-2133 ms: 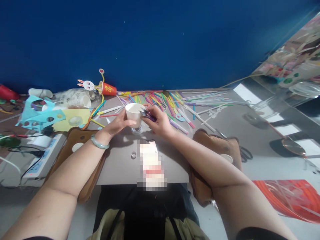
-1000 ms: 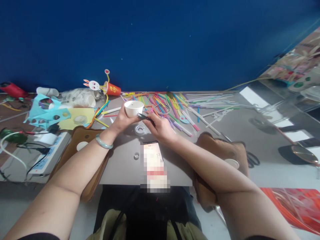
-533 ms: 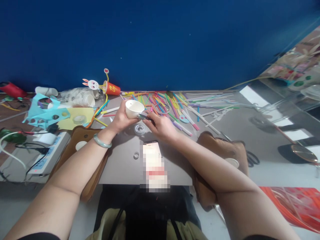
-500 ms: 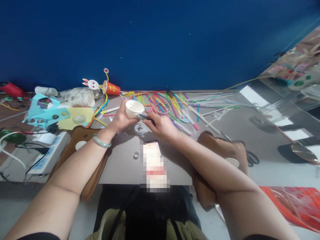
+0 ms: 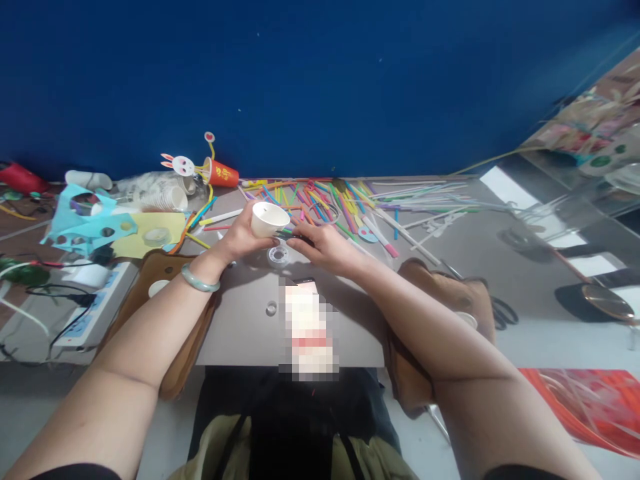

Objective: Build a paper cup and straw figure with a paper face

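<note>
Your left hand [image 5: 239, 235] has its fingers wrapped round the white paper cup [image 5: 269, 219], held just above the worktop [image 5: 240, 327]. Your right hand [image 5: 325, 244] pinches small scissors [image 5: 287, 234] against the cup's side; any cut there is hidden.

White paper cup [image 5: 269, 219] in left hand [image 5: 241, 235]; pale green bangle [image 5: 199, 280] on that wrist. Dark tool [image 5: 291, 235], purple hint, in right hand [image 5: 325, 245]. Beyond the hands: straws [image 5: 345, 200] in pink, yellow, blue, green, orange on grey tabletop [image 5: 240, 320]. Left of left hand: yellow sheet [image 5: 145, 233], light blue paper [image 5: 80, 223] with round holes, red cup [image 5: 220, 175]. Deep blue wall [image 5: 320, 87] behind.
</note>
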### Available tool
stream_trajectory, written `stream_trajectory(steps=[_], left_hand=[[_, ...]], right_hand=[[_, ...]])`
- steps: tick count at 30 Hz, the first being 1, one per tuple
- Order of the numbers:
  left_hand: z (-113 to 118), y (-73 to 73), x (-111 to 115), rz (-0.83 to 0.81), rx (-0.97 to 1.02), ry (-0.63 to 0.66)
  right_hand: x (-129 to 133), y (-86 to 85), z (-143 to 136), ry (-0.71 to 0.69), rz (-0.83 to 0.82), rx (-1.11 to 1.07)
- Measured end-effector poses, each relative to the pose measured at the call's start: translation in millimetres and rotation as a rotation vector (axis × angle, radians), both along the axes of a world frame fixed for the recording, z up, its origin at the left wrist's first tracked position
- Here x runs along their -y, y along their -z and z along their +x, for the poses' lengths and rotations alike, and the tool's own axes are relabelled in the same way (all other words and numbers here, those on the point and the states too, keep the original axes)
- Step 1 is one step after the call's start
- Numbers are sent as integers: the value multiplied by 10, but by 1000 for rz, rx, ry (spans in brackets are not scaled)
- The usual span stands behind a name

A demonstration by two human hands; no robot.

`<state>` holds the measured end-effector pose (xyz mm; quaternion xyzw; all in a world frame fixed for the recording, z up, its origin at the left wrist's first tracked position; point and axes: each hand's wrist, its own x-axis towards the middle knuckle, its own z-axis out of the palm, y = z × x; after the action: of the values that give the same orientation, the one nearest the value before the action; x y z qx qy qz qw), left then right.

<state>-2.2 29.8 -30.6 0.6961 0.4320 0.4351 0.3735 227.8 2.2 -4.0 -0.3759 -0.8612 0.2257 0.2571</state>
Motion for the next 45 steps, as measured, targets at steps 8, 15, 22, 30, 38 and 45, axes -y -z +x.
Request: stream_trajectory(steps=[8, 15, 22, 30, 38, 45], left_hand=[[-14, 4, 11, -67, -1, 9], [-46, 84, -13, -97, 57, 60], [-26, 58, 11, -144, 141, 105], [30, 1, 58, -231, 232, 97], [33, 12, 38, -250, 295, 24], [25, 40, 33, -121, 165, -66]], right_hand=[[-6, -10, 16, -31, -4, -53], [-1, -9, 10, -30, 36, -91], [-4, 43, -2, -4, 68, -106], [-8, 106, -26, 20, 125, -120], [14, 115, -43, 31, 161, -194], [40, 108, -59, 62, 131, -158]])
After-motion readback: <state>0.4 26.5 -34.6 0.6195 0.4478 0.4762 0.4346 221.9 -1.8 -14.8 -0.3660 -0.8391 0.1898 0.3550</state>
